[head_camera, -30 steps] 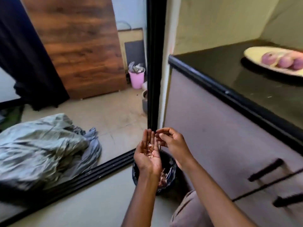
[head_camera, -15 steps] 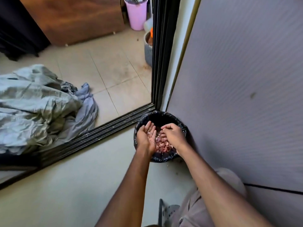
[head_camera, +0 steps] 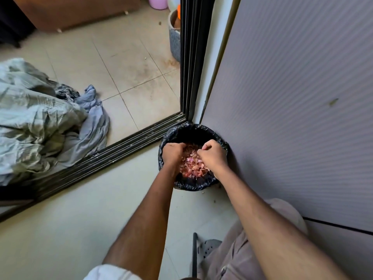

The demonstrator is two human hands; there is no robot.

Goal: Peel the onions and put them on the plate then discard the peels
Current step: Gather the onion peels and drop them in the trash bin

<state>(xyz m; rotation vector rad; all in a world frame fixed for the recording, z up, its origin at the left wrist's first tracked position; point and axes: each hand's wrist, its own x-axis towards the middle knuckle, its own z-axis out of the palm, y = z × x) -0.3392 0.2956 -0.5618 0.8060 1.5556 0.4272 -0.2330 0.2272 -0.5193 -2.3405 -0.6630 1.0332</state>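
A small bin lined with a black bag [head_camera: 193, 130] stands on the floor against the grey cabinet side. A heap of pink and red onion peels [head_camera: 191, 167] lies inside it. My left hand [head_camera: 173, 152] hovers over the bin's left half, back up, fingers curled under, with nothing visible in them. Over the right half, my right hand [head_camera: 214, 157] is also curled into a loose fist, and I see no peel in it. Both hands sit just above the peels. The plate and the onions are out of view.
The grey cabinet panel [head_camera: 292, 98] rises on the right. A black sliding-door track [head_camera: 121, 148] crosses the floor left of the bin. Crumpled grey cloth [head_camera: 40, 122] lies beyond it. A striped basket [head_camera: 174, 43] stands by the black door frame.
My view dropped from the counter to the bin. Both hands lowered into the bin mouth; the left palm turned over and its peels are gone, and both hands' fingers curled in.
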